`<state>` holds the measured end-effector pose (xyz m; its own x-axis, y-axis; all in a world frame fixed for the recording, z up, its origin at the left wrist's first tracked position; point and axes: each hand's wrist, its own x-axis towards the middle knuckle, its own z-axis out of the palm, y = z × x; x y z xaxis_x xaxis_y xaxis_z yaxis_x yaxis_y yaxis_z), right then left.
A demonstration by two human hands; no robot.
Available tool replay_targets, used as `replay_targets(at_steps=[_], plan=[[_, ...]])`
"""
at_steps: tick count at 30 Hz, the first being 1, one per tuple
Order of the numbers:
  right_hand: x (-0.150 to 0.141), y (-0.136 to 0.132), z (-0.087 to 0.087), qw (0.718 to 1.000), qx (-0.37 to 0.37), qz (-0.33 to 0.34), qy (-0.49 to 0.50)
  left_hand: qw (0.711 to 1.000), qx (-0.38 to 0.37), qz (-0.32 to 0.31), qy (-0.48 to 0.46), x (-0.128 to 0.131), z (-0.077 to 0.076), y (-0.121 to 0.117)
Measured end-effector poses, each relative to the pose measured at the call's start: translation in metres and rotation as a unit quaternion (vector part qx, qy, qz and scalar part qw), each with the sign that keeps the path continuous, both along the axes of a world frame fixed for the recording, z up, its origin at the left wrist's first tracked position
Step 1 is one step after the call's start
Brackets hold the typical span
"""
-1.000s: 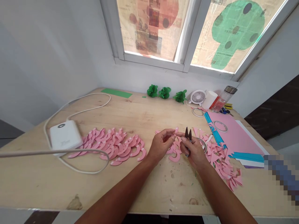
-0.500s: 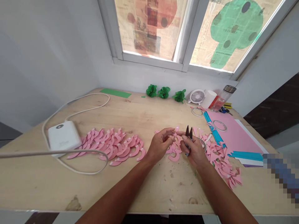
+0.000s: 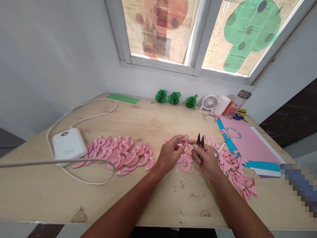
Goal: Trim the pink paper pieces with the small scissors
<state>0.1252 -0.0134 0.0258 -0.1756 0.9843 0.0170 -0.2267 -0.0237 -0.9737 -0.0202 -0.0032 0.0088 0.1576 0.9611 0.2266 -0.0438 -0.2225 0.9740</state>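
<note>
Between the fingertips of my left hand (image 3: 169, 155) is a small curled pink paper piece (image 3: 186, 139), held upright. My right hand (image 3: 207, 162) grips a pair of scissors (image 3: 201, 141), dark blades pointing up and slightly apart. Its index finger reaches left and seems to touch the pink paper. Beneath and between the hands lie several pink paper curves (image 3: 184, 166). On the left spreads an overlapping pile of curved pink paper pieces (image 3: 126, 158), some with white patches at their ends. Pink paper scraps (image 3: 237, 173) lie right of my right hand.
A white power bank (image 3: 69, 145) with a looping cable (image 3: 84, 181) sits at left. Green paper shapes (image 3: 174, 98), a small fan (image 3: 210, 102) and a bottle (image 3: 238, 104) line the back. Pink sheets (image 3: 255, 142) and a tape ring (image 3: 233, 133) are at right.
The pink paper piece now stands up more visibly between my left fingertips. Both hands stay nearly in place, and the scissors remain in my right hand.
</note>
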Motion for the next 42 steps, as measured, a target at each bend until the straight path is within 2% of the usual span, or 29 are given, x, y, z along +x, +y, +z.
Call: replay_targets(at_steps=[8, 18, 32, 42], plan=[[-0.0002, -0.0001, 0.0002, 1.0, 0.007, 0.0, -0.007, 0.992, 0.063, 0.053, 0.1, -0.0002, 0.0097, -0.0058], [-0.0016, 0.0003, 0.0004, 0.999, 0.001, -0.026, -0.029, 0.968, 0.119, 0.102, 0.195, -0.0003, 0.0091, -0.0068], [0.0002, 0.0025, 0.0007, 0.999, -0.004, -0.036, -0.026, 0.956, 0.159, 0.119, 0.214, 0.0008, 0.0087, -0.0078], [0.0011, 0.002, 0.0008, 0.999, -0.002, -0.032, -0.031, 0.955, 0.158, 0.115, 0.222, -0.0003, 0.0057, -0.0065]])
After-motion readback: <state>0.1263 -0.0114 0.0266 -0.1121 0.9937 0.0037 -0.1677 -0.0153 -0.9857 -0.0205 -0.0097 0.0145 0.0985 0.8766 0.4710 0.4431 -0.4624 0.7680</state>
